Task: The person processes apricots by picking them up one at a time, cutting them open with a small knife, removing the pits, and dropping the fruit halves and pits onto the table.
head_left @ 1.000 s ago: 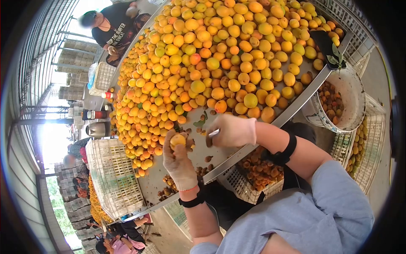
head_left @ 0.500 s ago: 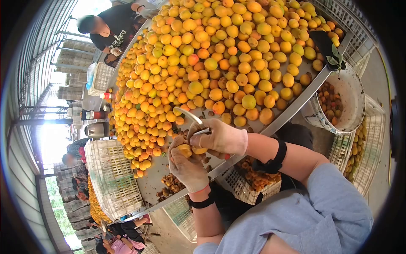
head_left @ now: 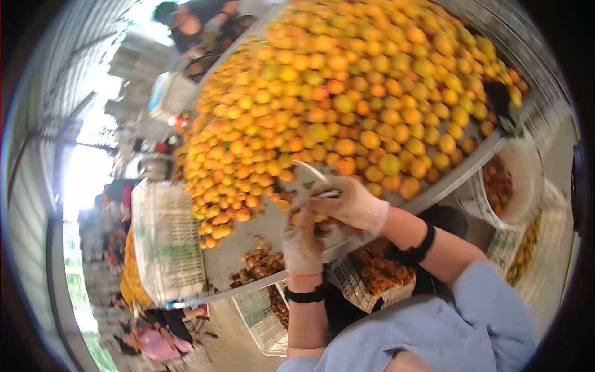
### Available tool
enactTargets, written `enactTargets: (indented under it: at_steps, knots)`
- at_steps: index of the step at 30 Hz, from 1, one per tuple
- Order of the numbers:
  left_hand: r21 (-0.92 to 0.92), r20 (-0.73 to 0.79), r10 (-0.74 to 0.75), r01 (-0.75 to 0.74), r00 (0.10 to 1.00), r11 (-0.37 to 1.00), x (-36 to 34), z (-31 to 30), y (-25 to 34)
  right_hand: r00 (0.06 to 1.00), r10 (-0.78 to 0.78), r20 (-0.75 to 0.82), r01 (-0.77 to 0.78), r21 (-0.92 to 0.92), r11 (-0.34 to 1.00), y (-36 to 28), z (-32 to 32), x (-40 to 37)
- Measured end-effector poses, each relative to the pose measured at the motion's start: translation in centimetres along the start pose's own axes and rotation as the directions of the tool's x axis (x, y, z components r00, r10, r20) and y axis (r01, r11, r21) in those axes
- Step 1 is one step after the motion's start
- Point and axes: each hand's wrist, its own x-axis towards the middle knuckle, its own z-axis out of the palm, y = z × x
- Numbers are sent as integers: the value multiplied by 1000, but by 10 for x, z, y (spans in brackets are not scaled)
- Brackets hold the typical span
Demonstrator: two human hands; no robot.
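My gloved right hand (head_left: 358,203) is closed around a knife (head_left: 311,170), whose thin curved blade points up and left. Close against it, my gloved left hand (head_left: 302,245) has its fingers bent around a piece of apricot; blur and the fingers hide most of the fruit. Both hands are above the near edge of a metal table (head_left: 217,263). Just beyond them spreads a large heap of whole orange-yellow apricots (head_left: 322,115). Small brown scraps (head_left: 260,260) lie on the metal to the left of my left hand.
A white crate (head_left: 167,242) stands at the table's left end. Below the edge, another crate holds orange fruit pieces (head_left: 381,273). To the right is a white bucket (head_left: 527,186) with fruit inside. A person (head_left: 192,28) sits across the table; another (head_left: 155,341) is at lower left.
The whole view has swung, so the table and heap appear farther right and lower. My left hand has turned more upright, and the cut apricot between my hands is less visible.
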Motion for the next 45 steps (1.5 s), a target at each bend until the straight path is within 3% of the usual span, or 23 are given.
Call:
enactTargets:
  at_steps: [1,2,3,4,6,7,8,14,18,20,22,25,34,35,36,37,38,39,40,42,43,44,45]
  knots:
    - [-187,85,10,6,996,982,-5,0,6,994,45,103,-46,8,999,-22,-3,-7]
    - [313,189,353,-397,917,863,0,-11,-1,992,-66,112,72,-51,996,-20,-1,-2]
    - [686,397,525,-624,752,375,7,-22,-7,975,-181,127,194,-97,976,-15,1,-1]
    - [567,377,453,-588,808,577,3,-20,-4,957,-258,134,277,-159,948,-10,0,-1]
    - [567,314,590,-646,743,511,17,-25,-19,934,-342,106,358,-248,900,-15,9,-6]
    - [189,177,329,-360,928,914,5,-13,-6,929,-360,88,370,-237,898,-22,11,-12]
    - [-268,217,-4,64,976,961,-3,-6,5,923,-367,117,384,-235,893,-23,12,-13]
    - [-439,409,-80,273,909,856,-9,-20,-2,937,-306,171,347,-334,876,-18,12,-17]
    - [-415,369,-108,267,923,870,-4,-26,-7,947,-258,193,307,-290,907,-17,18,-13]
    - [-63,129,287,-281,949,958,6,-18,-18,962,-230,147,238,-36,971,-7,20,-9]
    - [-11,39,520,-520,853,854,6,-8,-19,872,-450,191,489,-329,808,-9,16,-9]
    - [142,-48,165,-157,985,977,-12,2,8,934,-315,167,356,-380,854,-7,0,-6]
    - [257,182,-106,57,978,965,-7,-24,26,943,-195,270,277,-310,909,-25,-13,-14]
    - [584,345,250,-415,905,697,6,-39,13,948,-92,306,175,-260,950,-41,-13,-20]
    - [683,602,440,-715,666,148,7,-41,13,939,10,345,67,-210,975,-50,-13,-24]
    - [681,608,431,-717,667,150,5,-39,11,942,13,336,60,-206,977,-39,-17,-18]
    - [530,458,185,-434,870,729,-7,-26,22,918,-123,376,234,-266,935,-20,-24,-7]
    - [208,416,-172,90,893,974,-13,-17,26,872,-248,422,399,-319,860,-15,-27,-5]
    - [216,426,-186,100,885,971,-5,-22,14,881,-246,405,390,-323,862,-14,-30,-7]
    - [528,665,330,-734,670,427,16,-42,-20,956,-72,286,217,-516,828,-41,-24,-12]
    - [526,676,305,-729,671,437,8,-35,-19,965,8,262,126,-492,861,-53,-24,-15]
    - [335,507,168,-373,845,866,-7,-24,-12,971,21,239,101,-485,868,-51,-26,-15]
    - [1,386,-84,91,918,996,-14,-14,-8,964,-62,259,183,-478,859,-45,-28,-11]
